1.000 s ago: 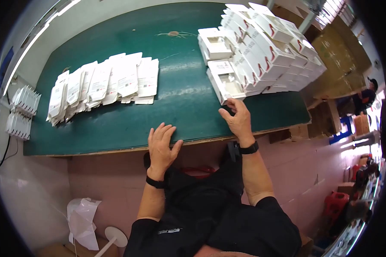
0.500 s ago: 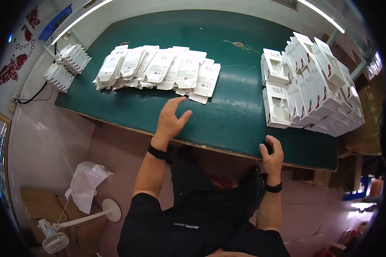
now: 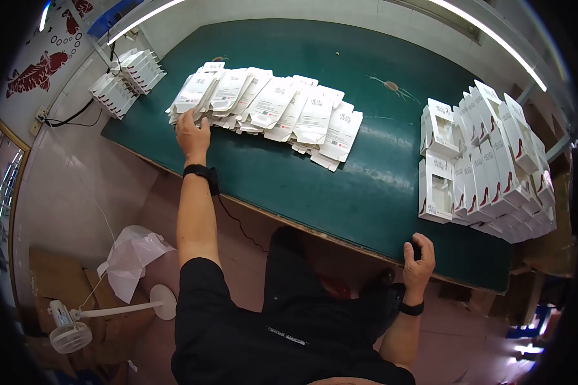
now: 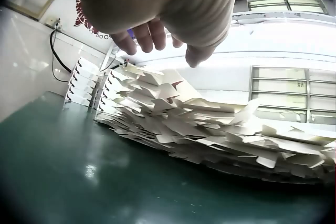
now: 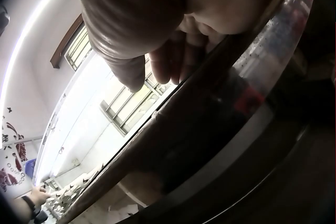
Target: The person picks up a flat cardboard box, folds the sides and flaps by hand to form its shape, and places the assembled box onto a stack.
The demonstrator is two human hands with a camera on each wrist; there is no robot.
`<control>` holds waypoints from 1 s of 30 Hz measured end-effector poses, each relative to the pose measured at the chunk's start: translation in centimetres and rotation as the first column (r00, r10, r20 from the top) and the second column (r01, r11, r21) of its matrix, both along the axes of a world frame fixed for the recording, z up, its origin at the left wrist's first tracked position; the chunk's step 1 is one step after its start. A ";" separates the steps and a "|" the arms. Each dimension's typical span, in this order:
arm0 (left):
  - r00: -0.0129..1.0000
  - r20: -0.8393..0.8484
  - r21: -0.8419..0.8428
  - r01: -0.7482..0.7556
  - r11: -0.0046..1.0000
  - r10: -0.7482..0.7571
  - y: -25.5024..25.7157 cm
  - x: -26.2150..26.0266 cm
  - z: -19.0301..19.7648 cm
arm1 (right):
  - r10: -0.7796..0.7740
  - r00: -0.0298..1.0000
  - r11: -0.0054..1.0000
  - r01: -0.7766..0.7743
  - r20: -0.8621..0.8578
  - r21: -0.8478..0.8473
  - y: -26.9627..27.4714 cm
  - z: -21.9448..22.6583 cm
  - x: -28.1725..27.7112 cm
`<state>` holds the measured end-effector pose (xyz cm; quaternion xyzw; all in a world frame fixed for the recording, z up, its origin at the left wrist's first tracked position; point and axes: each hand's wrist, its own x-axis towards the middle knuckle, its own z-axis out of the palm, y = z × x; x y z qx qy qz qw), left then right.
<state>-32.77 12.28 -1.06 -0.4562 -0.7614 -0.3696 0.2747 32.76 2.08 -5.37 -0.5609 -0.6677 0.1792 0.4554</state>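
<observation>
Flat white cartons (image 3: 273,102) lie in overlapping piles on the green table (image 3: 289,186). At the near edge of the leftmost pile is my left hand (image 3: 193,138), fingers extended; in the left wrist view the hand (image 4: 163,8) hangs just above the layered cartons (image 4: 210,129). Whether its fingertips touch them, I cannot tell. Beside the table's front edge my right hand (image 3: 418,266) holds nothing, its fingers loosely bent. Assembled white boxes (image 3: 488,160) with windows and red shoe prints stand stacked at the right, beyond that hand.
More white boxes (image 3: 125,80) stand in two groups at the table's far left. A white fan (image 3: 70,330), a translucent plastic bag (image 3: 135,256) and brown cardboard (image 3: 61,282) are at the lower left. A light tube (image 3: 494,38) hangs above the table.
My left hand has moved left and forward, from the table's front edge to the leftmost carton pile. My right hand has drawn back from the stacked boxes. The head view has swung left.
</observation>
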 end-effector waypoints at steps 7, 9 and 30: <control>0.968 -0.033 -0.089 -0.253 0.963 0.251 0.9 -3.2 0.7 | -0.037 0.999 0.999 0.037 0.026 -0.006 0.0 0.3 -0.7; 0.965 -0.080 -0.130 -0.257 0.958 0.248 1.2 -3.5 1.1 | -0.048 0.998 0.999 0.049 0.036 -0.006 0.1 0.3 -0.8; 0.968 -0.242 0.253 -0.003 0.968 0.066 1.0 -3.6 3.2 | -0.089 0.994 0.996 0.089 0.068 -0.007 0.1 0.5 -1.5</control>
